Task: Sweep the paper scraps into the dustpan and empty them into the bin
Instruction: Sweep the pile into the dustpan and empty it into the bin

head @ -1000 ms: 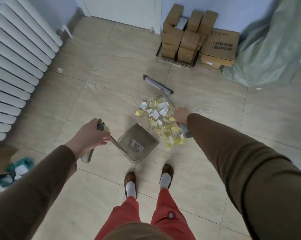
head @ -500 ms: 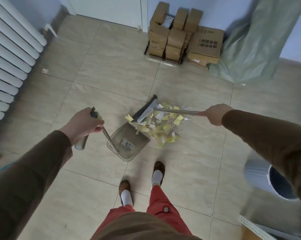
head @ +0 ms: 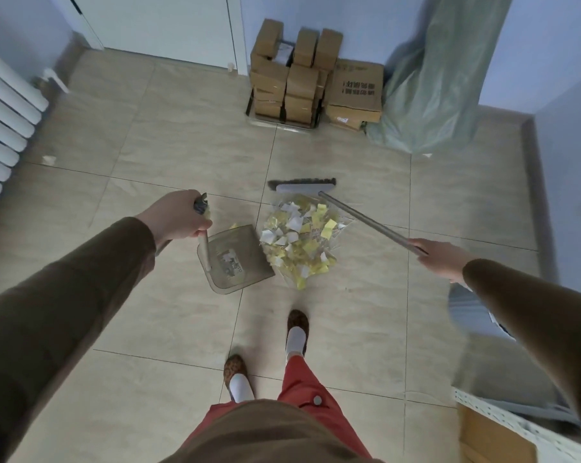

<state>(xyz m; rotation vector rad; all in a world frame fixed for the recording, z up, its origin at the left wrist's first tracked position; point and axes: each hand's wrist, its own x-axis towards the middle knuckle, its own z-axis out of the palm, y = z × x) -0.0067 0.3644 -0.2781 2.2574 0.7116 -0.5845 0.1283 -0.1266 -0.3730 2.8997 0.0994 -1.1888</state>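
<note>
Both arms reach forward and down in brown sleeves, spread wide apart. The left hand (head: 177, 215) is fisted, knuckles up, its grip closed round a handle. The right hand (head: 441, 259), farther out to the side, is wrapped round a pole, fingers (head: 417, 243) curled over it.

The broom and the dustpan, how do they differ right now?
The broom is in the right hand, its head beyond the paper scraps; the dustpan is in the left hand, beside the pile's left. The broom's handle slants low; the dustpan's stands steeper. Both rest on the floor.
</note>
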